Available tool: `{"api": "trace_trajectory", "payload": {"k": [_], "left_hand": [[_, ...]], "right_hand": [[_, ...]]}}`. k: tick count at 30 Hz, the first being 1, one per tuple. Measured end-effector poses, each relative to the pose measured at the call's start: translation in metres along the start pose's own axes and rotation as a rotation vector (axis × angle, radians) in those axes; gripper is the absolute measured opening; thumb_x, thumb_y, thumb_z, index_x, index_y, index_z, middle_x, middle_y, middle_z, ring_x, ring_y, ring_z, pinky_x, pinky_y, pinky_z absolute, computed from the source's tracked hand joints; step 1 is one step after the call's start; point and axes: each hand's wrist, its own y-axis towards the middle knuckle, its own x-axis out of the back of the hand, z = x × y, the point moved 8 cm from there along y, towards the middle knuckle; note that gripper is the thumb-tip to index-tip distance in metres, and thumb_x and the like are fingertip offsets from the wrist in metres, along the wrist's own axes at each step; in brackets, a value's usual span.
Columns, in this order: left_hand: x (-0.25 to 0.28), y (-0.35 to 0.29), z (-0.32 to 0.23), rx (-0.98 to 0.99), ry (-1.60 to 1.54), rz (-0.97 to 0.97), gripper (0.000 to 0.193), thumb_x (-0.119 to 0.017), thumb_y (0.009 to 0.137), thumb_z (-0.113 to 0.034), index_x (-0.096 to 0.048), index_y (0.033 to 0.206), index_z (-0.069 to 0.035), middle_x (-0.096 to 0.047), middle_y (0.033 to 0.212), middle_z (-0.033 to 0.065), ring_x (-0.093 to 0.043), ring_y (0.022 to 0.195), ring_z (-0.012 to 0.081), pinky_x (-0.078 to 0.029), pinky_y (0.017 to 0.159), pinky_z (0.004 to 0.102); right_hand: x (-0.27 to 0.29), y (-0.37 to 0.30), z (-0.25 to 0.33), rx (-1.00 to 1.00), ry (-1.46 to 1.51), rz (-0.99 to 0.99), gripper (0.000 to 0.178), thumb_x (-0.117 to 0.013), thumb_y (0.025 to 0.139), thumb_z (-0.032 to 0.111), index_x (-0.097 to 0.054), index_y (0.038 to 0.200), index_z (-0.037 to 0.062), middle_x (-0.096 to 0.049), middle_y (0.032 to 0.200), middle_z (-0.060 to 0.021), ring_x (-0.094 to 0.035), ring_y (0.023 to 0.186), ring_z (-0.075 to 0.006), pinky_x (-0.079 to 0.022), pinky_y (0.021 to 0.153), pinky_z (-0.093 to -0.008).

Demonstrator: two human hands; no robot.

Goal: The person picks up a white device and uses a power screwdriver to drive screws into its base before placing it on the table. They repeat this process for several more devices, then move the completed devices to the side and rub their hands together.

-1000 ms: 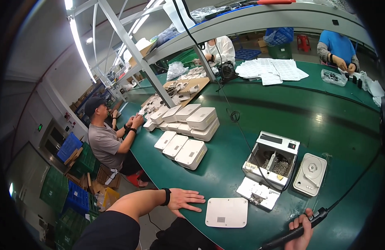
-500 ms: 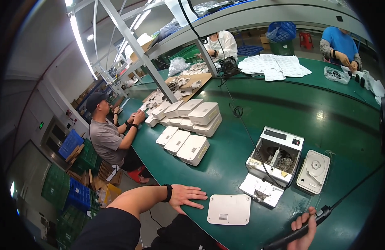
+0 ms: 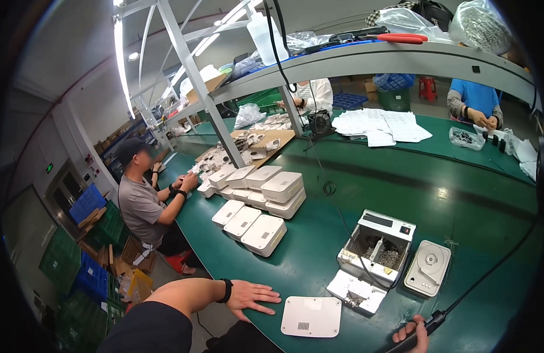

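Note:
My left hand (image 3: 249, 297) lies flat on the green table (image 3: 307, 247) with its fingers spread, beside a white plastic housing (image 3: 322, 315). That housing lies flat, with a small vent grille and screw holes at its corners. At the lower edge, my right hand (image 3: 418, 336) is wrapped round a black corded electric screwdriver (image 3: 438, 320); its tip is out of view. A screw feeder box (image 3: 386, 222), with many small screws inside, stands beyond the housing. Right of it lies another white housing (image 3: 432, 262), showing a round recess.
Several white housings (image 3: 263, 234) are stacked at mid-left, with loose parts on cardboard (image 3: 278, 143) behind. A co-worker (image 3: 143, 197) sits at the left; another in blue (image 3: 475, 100) works across. White sheets (image 3: 381, 125) lie on the far bench. A metal shelf (image 3: 366, 62) spans overhead.
The view has tilted upward, so the table and housings appear lower and more of the overhead shelf shows. My left hand stays flat on the table; my right hand still grips the screwdriver.

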Motion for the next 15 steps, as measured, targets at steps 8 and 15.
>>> {"api": "trace_trajectory", "payload": {"k": [8, 15], "left_hand": [[0.0, 0.0011, 0.007, 0.012, -0.013, 0.024, 0.077, -0.06, 0.086, -0.052, -0.035, 0.151, -0.019, -0.025, 0.158, 0.0185, -0.024, 0.146, 0.0346, -0.021, 0.12, 0.0484], [-0.0021, 0.0021, 0.0101, 0.031, -0.042, 0.051, 0.076, -0.061, 0.086, -0.053, -0.036, 0.15, -0.021, -0.026, 0.158, 0.0169, -0.025, 0.146, 0.0332, -0.022, 0.12, 0.0476]], "right_hand": [[-0.0034, 0.0034, 0.0019, -0.006, -0.002, 0.05, 0.012, -0.056, 0.099, 0.017, -0.052, 0.105, 0.0088, -0.048, 0.084, -0.0029, -0.044, 0.074, -0.0151, -0.039, 0.07, -0.0304], [-0.0028, 0.007, 0.002, 0.011, -0.016, 0.089, 0.014, -0.056, 0.099, 0.018, -0.052, 0.108, 0.0077, -0.048, 0.084, -0.0029, -0.044, 0.075, -0.0148, -0.039, 0.072, -0.0302]]}}
